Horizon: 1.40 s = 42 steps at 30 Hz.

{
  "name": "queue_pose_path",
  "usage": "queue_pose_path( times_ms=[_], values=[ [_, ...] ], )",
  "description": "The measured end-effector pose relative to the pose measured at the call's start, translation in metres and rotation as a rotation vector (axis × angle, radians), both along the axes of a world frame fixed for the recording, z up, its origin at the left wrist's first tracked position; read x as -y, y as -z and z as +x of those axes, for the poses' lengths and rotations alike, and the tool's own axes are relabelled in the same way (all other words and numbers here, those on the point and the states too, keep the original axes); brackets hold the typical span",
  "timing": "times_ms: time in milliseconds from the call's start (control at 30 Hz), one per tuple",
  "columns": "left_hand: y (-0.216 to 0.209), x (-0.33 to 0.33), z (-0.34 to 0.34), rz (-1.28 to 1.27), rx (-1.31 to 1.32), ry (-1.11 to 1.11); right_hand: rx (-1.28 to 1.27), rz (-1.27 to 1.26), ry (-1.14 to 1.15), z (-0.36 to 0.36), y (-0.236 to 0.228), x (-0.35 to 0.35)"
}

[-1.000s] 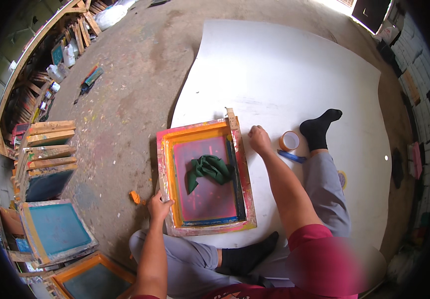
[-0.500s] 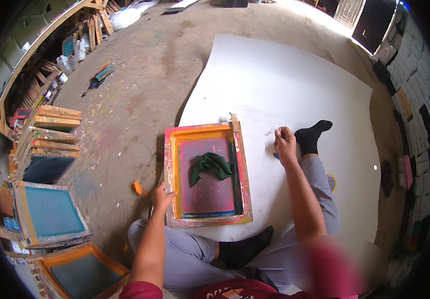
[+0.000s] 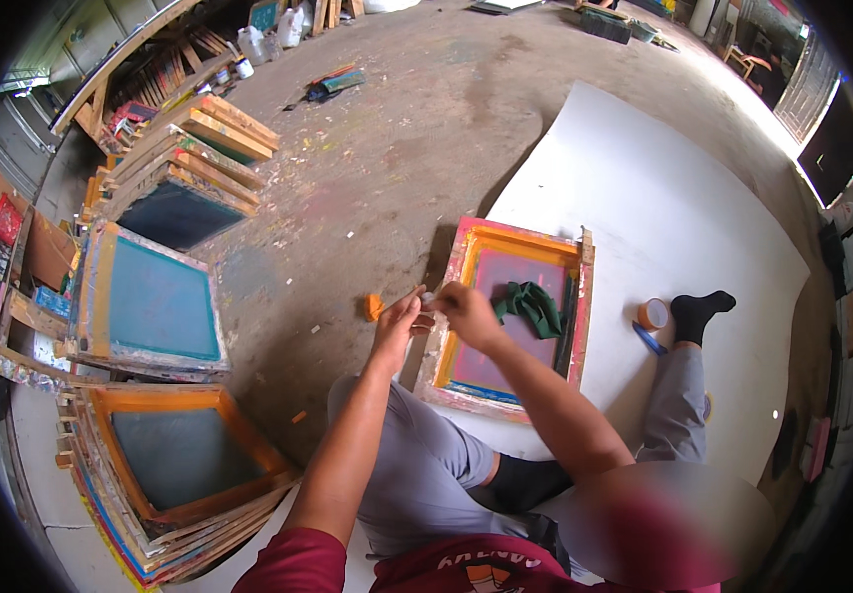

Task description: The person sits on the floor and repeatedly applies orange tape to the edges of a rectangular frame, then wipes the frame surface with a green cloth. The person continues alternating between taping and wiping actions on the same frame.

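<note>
My left hand and my right hand meet over the left edge of a screen printing frame. Between their fingertips is a small crumpled whitish scrap, too small to make out fully. Both hands pinch at it, the left with its lower fingers loosely curled. The frame has pink and orange paint-stained wood around a purplish mesh. A dark green cloth lies bunched on the mesh, and a wooden block sits at the frame's far right corner.
A roll of tape and a blue strip-like object lie near my socked foot on the white sheet. Stacked screens stand at left. An orange scrap is on the floor.
My view has turned left. My left hand has let go of the frame, and my right hand has come across from the right with the thin whitish scrap to meet it.
</note>
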<state>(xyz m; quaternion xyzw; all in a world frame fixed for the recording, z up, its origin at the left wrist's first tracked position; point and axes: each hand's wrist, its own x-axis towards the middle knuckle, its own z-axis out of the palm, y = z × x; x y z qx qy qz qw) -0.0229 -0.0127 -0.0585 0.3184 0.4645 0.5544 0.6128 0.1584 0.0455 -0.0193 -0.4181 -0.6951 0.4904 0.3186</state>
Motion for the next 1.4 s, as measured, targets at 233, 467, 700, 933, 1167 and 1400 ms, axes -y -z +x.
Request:
queue_pose_path(
  times_ms=[233, 467, 700, 933, 1167, 1400],
  values=[
    [0.032, 0.003, -0.067, -0.216, -0.338, -0.415, 0.054, -0.096, 0.009, -0.087, 0.047, 0.023],
    [0.058, -0.010, -0.095, -0.435, -1.327, -0.140, 0.592, 0.201, 0.384, 0.023, 0.083, 0.002],
    [0.031, -0.032, -0.027, -0.290, -1.379, 0.216, 0.886, 0.055, 0.661, 0.112, 0.078, -0.027],
    [0.079, -0.036, 0.025, -0.274, -1.276, 0.260, 0.604, 0.085, 0.605, 0.086, 0.117, -0.088],
    [0.095, -0.032, 0.022, -0.163, -1.241, 0.251, 0.660, 0.101, 0.452, 0.028, 0.129, -0.174],
    [0.085, -0.036, 0.025, -0.129, -1.188, 0.235, 0.636, 0.357, 0.382, 0.012, 0.146, -0.133]
  ],
)
